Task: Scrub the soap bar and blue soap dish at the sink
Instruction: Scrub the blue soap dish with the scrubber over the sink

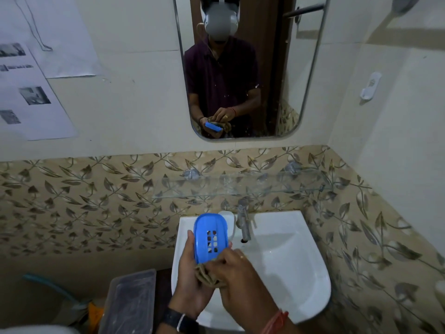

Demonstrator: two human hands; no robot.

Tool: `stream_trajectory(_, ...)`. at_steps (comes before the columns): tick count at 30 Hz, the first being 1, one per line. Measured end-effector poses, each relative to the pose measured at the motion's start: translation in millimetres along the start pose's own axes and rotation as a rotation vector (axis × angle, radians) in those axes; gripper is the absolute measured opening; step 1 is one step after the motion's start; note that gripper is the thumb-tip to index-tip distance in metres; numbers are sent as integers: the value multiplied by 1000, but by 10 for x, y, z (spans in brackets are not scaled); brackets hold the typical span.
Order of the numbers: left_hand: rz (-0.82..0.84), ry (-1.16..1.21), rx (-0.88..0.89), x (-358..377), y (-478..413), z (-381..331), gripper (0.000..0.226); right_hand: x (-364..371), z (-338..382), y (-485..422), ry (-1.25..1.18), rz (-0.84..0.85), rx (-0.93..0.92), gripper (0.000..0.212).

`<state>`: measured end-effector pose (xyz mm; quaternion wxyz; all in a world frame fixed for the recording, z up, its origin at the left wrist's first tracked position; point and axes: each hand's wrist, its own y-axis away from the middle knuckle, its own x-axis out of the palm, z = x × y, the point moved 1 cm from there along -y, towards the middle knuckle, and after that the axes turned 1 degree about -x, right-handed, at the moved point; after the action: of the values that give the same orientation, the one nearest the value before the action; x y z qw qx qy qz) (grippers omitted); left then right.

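Observation:
My left hand (190, 273) holds the blue soap dish (210, 237) tilted up over the left side of the white sink (289, 273); its slotted drain holes face me. My right hand (237, 273) is shut on a brown scrub cloth (208, 276) pressed against the dish's lower end. A white object (228, 221), perhaps the soap bar or a dish part, lies on the sink's back ledge behind the blue dish, mostly hidden.
A metal tap (244, 222) stands at the sink's back centre. A glass shelf (240, 186) hangs above it, under a mirror (245, 68). A clear plastic container (130, 302) sits left of the sink. Papers (29, 92) hang on the left wall.

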<state>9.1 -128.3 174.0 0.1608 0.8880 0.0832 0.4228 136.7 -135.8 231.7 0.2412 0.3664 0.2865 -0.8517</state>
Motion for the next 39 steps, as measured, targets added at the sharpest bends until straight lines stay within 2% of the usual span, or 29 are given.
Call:
stream_trajectory(2, 8, -14, 4, -26, -15, -19, 80, -30, 21, 63, 6, 27, 3, 35)
stream_trajectory(6, 67, 65, -14, 47, 10, 44, 72, -174, -14, -199, 3, -140, 45, 33)
stream_trajectory(10, 95, 79, -52, 104, 26, 128, 62, -299, -52, -559, 3, -254, 162, 36)
stream_trajectory(13, 42, 49, -44, 89, 25, 122, 63, -282, -12, -503, -37, -171, 145, 41)
stream_trajectory(17, -33, 14, 31, 13, -5, 53, 77, -107, 45, -78, -48, 11, 22, 44)
stream_trajectory(19, -59, -10, 52, -6, -5, 17, 79, -92, -1, 11, -16, 20, 8, 42)
stream_trajectory(21, -42, -6, 60, 17, 9, -13, 76, -154, -102, -93, -14, -54, 69, 43)
stream_trajectory(25, 22, -10, 68, 110, 26, -18, 67, -338, -229, -475, 41, -265, 214, 15)
stream_trajectory(29, 74, -19, 80, 114, 28, -44, 64, -276, -110, -548, 35, -319, 175, 25)
stream_trajectory(31, 59, -35, 98, 74, 13, -73, 63, -221, -87, -465, 5, -285, 147, 23)
stream_trajectory(36, -51, -75, 161, -13, -41, -129, 67, -57, -120, -177, 117, -2, 173, 23)
stream_trajectory(39, -83, -94, 189, -7, -48, -141, 72, -65, -116, -106, 122, 56, 164, 27)
